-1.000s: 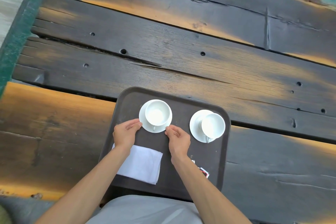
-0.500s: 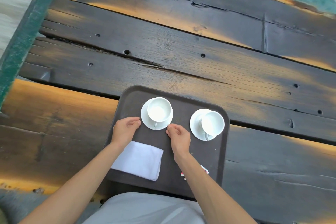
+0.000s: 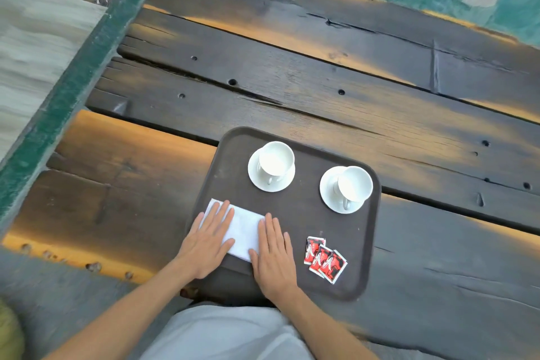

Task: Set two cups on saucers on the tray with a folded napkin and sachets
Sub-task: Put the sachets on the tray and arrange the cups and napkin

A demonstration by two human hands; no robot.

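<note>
Both hands flat, fingers spread: left hand, right hand pressing napkin between them on tray

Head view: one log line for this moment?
hands: both flat on folded white napkin | left | right | dark brown tray: set
</note>
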